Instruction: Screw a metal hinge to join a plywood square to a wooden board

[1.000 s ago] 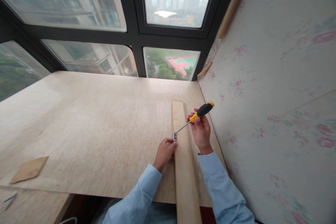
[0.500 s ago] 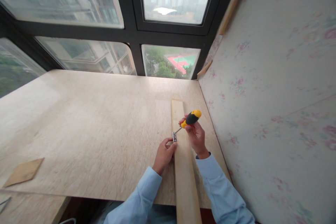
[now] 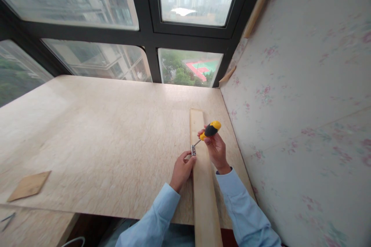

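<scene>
A long pale wooden board [image 3: 204,197] lies on the stone-patterned surface and runs past its front edge toward me. On the board's left edge sits a small shiny metal hinge [image 3: 193,150]. My left hand [image 3: 182,168] pinches the hinge's near end, thumb on top, with some fingers hidden beside the board. A yellow and black screwdriver [image 3: 211,129] is gripped in my right hand [image 3: 216,149] above the board. Its shaft slants down to the left, and the tip meets the far end of the hinge. Whether a screw is under the tip is too small to tell.
A flat brown piece [image 3: 29,186] lies at the left of the stone-patterned surface [image 3: 110,135]. Dark window frames [image 3: 149,54] stand at the back. A flowered wall [image 3: 292,123] closes off the right side. A thin metal object [image 3: 8,220] lies at the lower left.
The view has shifted very slightly. The screwdriver's handle end has moved a little to the left; both hands stay at the hinge.
</scene>
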`<state>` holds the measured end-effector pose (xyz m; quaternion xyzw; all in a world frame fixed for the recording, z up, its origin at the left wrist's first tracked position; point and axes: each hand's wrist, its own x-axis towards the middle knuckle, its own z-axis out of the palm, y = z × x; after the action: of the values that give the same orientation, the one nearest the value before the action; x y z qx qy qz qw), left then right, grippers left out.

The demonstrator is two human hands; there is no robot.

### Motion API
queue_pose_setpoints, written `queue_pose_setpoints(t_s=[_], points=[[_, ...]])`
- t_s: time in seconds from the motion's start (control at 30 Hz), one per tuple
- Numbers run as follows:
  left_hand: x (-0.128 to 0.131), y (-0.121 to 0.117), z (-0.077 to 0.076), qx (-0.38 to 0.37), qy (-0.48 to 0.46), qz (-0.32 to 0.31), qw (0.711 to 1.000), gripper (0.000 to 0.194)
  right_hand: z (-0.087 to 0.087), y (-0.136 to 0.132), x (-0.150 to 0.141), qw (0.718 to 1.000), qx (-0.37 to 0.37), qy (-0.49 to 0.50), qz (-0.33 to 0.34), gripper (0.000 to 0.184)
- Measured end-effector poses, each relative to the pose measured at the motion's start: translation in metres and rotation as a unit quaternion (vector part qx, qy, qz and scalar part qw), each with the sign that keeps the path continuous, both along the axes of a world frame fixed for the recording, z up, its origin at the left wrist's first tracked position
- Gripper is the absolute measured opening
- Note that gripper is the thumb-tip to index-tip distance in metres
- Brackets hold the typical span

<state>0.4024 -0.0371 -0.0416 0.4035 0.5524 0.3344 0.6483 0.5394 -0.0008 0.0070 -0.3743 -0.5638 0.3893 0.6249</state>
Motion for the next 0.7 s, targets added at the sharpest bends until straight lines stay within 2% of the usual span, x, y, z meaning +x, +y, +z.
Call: queue_pose_setpoints(t_s=[0.17,0.47,0.6,0.7], points=[[0.0,-0.001,-0.001,0.008,-0.004,0.002,1.0,0.042,-0.002,0.001,0.003,1.0,-0.004,-0.002,-0.016,0.019],[-0.001,-0.002,-0.001,0.014,-0.008,-0.002,1.0,0.044,-0.012,0.006,0.005,0.994,-0.014,-0.051,-0.096,0.031],[-0.001,-0.002,0.0,0.014,0.006,-0.003,1.0,0.044,-0.004,0.006,0.004,0.992,-0.03,-0.053,-0.114,0.033],[0.0,-0.002,0.0,0.017,0.01,-0.001,1.0,0.045,0.006,0.005,0.004,0.996,-0.025,-0.044,-0.079,0.03]])
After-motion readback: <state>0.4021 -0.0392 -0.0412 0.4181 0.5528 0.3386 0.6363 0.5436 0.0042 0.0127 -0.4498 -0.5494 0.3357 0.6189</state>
